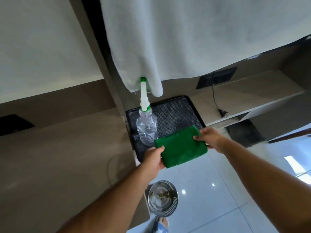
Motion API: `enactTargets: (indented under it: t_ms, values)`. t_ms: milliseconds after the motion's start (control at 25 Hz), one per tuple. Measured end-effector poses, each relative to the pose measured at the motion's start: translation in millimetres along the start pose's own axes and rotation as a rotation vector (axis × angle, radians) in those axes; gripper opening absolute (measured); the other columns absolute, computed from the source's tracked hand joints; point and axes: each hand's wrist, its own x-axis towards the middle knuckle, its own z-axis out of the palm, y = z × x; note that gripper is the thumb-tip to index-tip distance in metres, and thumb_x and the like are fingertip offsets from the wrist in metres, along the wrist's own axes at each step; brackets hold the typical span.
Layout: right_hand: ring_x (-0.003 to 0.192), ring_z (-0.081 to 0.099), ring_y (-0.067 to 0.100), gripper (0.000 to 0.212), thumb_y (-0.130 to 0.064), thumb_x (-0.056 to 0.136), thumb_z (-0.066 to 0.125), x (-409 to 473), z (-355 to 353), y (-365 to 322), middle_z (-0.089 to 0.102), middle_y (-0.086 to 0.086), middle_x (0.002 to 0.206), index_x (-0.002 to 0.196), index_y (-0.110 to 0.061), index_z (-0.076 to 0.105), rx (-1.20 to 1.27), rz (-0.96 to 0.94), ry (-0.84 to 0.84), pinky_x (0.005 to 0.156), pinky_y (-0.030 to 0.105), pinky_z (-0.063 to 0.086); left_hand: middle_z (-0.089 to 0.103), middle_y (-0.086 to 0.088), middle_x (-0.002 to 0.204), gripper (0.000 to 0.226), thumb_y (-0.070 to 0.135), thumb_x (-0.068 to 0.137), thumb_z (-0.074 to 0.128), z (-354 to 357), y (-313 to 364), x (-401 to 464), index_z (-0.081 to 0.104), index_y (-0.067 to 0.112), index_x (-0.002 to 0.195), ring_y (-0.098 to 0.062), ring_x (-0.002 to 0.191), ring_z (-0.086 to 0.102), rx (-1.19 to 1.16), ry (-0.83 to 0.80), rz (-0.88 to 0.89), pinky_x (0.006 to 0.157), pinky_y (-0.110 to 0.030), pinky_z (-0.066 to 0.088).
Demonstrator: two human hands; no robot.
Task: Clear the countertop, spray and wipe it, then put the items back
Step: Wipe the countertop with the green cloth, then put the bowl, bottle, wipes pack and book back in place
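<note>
Cloth (180, 147): green, folded, held over near edge of black tray (176, 108); soft, light, limp, so best gripped at two opposite edges to keep the fold.
L hand (154, 158): pinches cloth's near-left corner, thumb on top.
R hand (209, 137): grips cloth's right edge, fingers curled round it.
Bin (163, 198): steel, on floor below hands, rubbish inside.
Bench (64, 158): brown, to the left, bare where seen.
Spray bottle (147, 121): clear w/ green-white trigger head, upright on tray just beyond cloth; likely light, tips easily, grip at neck.
Towel (185, 39): pale, hangs over bottle's nozzle; may snag a lift.
Cable (214, 96): trails down right shelf, far.
</note>
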Motion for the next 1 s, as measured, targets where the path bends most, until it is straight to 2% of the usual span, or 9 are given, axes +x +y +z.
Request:
enactTargets:
  t_ms: [160,240,360,440,520,720,800,880,1000]
  values:
    - [0.085,0.069,0.029,0.024,-0.020,0.078,0.082,62,-15,-12,0.070,0.012,0.093,0.096,-0.011,0.069,-0.378,-0.022,0.142,0.076,0.045,0.061,0.069,-0.013,0.114,0.016,0.015,0.098,0.057,44,7,59,0.063,0.013,0.113,-0.030,0.103,0.066,0.120,0.051,0.063,0.076,-0.044,0.058]
    - [0.089,0.069,0.030,0.027,-0.021,0.079,0.081,81,-19,-12,0.071,0.012,0.098,0.100,-0.011,0.069,-0.364,-0.042,0.235,0.083,0.047,0.059,0.069,-0.015,0.113,0.020,0.015,0.096,0.060,55,15,83,0.064,0.008,0.114,-0.031,0.104,0.066,0.215,0.134,0.163,0.087,-0.048,0.056]
    - [0.107,0.065,0.032,0.035,-0.016,0.088,0.069,75,-16,-7,0.068,0.015,0.119,0.121,-0.009,0.065,-0.295,-0.140,0.496,0.096,0.035,0.051,0.067,-0.013,0.113,0.028,0.012,0.094,0.059,54,21,89,0.060,0.003,0.120,-0.025,0.098,0.062,0.385,0.229,0.322,0.088,-0.031,0.050]
    - [0.108,0.064,0.030,0.036,-0.015,0.091,0.060,47,4,5,0.067,0.013,0.122,0.127,-0.012,0.062,-0.242,-0.232,0.587,0.097,0.037,0.050,0.060,-0.013,0.130,0.038,0.010,0.095,0.056,40,10,74,0.054,0.002,0.132,-0.024,0.113,0.058,0.513,0.192,0.379,0.093,-0.031,0.044]
    - [0.100,0.066,0.028,0.034,-0.015,0.093,0.057,5,41,17,0.068,0.012,0.118,0.126,-0.013,0.062,-0.169,-0.276,0.557,0.091,0.044,0.055,0.054,-0.012,0.140,0.044,0.009,0.096,0.054,13,-4,44,0.049,0.005,0.139,-0.024,0.127,0.052,0.614,0.122,0.421,0.105,-0.031,0.040]
    - [0.089,0.062,0.013,0.027,-0.009,0.090,0.060,-91,165,11,0.068,0.003,0.106,0.116,-0.015,0.067,-0.195,-0.538,0.357,0.079,0.026,0.047,0.064,-0.007,0.127,0.034,0.004,0.094,0.055,-118,-12,-35,0.061,0.008,0.127,-0.018,0.120,0.059,0.766,0.083,0.593,0.107,-0.035,0.043]
    - [0.089,0.065,0.014,0.028,-0.010,0.088,0.060,-116,218,-10,0.065,-0.005,0.100,0.113,-0.021,0.068,-0.197,-0.609,0.222,0.076,0.027,0.050,0.067,-0.007,0.123,0.032,0.004,0.093,0.058,-189,-2,-64,0.063,0.007,0.124,-0.018,0.117,0.061,0.830,0.197,0.622,0.106,-0.036,0.044]
    - [0.092,0.067,0.014,0.030,-0.012,0.088,0.058,-141,277,-38,0.066,-0.009,0.102,0.113,-0.027,0.067,-0.188,-0.635,0.082,0.081,0.032,0.054,0.067,-0.007,0.124,0.033,0.006,0.092,0.059,-268,15,-100,0.063,0.008,0.125,-0.019,0.118,0.061,0.883,0.383,0.629,0.106,-0.029,0.042]
    - [0.097,0.066,0.016,0.029,-0.015,0.091,0.059,-171,369,-88,0.068,-0.005,0.111,0.118,-0.026,0.064,-0.216,-0.729,-0.095,0.085,0.032,0.053,0.064,-0.010,0.129,0.037,0.013,0.092,0.061,-381,51,-150,0.061,0.008,0.129,-0.023,0.122,0.057,0.985,0.634,0.670,0.104,-0.025,0.039]
